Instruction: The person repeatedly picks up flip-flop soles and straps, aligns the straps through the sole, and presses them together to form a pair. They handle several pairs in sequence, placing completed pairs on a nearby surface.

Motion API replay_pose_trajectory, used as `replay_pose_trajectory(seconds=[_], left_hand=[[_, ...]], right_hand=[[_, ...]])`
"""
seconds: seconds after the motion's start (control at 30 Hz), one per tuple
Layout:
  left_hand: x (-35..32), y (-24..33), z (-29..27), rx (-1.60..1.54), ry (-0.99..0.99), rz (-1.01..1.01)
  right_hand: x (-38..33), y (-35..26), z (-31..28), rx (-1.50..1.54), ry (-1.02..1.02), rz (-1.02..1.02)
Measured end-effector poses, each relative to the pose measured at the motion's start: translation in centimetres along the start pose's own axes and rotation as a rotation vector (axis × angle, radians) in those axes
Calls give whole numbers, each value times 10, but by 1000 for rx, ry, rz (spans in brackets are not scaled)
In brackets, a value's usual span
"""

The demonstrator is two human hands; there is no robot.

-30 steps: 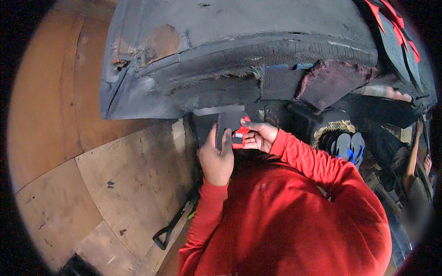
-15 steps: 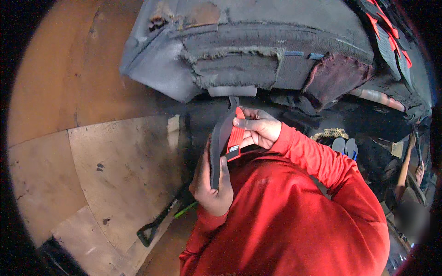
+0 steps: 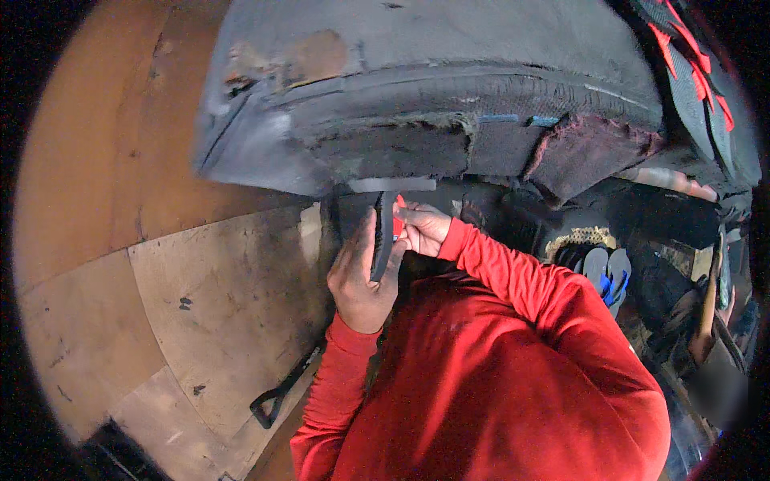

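Between my two hands stands a dark grey sandal sole (image 3: 380, 240), seen nearly edge-on. A red strap (image 3: 399, 229) shows on its right side, mostly covered by fingers. My left hand (image 3: 358, 276) is closed around the sole's near end, thumb on the right side and fingers on the left. On the far right part of the sole, my right hand (image 3: 425, 227) pinches the red strap between thumb and fingers. Both hands are just in front of the worn, dark bench (image 3: 449, 56).
Frayed dark cloth patches (image 3: 385, 148) hang on the bench's front. Several dark sandals with red straps (image 3: 682, 56) lie at far right. Grey flip-flops with blue straps (image 3: 607, 272) stand lower right, near another person's arm (image 3: 706, 321). A black handle (image 3: 266, 407) lies lower left, by wooden boards (image 3: 216, 305).
The sole has turned from showing its inner face and strap to nearly edge-on. Both hands have moved slightly up in the picture and closer together. The view has shifted a little.
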State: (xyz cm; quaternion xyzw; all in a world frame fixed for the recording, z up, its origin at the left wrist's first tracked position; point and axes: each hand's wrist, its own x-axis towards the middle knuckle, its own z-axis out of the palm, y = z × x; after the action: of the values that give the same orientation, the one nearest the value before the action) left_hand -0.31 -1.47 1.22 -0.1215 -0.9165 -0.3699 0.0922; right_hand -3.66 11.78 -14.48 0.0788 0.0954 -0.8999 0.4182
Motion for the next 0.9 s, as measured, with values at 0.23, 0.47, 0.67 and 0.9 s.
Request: replay_pose_trajectory(seconds=[0.23, 0.47, 0.67, 0.9], left_hand=[[22, -5, 36, -47, -269, -419], [-2, -8, 39, -734, 72, -572], [-26, 9, 25, -921, 284, -593], [-82, 27, -32, -549, 270, -526]], right_hand=[[-44, 15, -20, 121, 323, 28], [-80, -44, 27, -208, 613, 131], [-71, -64, 84, -479, 672, 183], [-78, -12, 125, -487, 594, -102]])
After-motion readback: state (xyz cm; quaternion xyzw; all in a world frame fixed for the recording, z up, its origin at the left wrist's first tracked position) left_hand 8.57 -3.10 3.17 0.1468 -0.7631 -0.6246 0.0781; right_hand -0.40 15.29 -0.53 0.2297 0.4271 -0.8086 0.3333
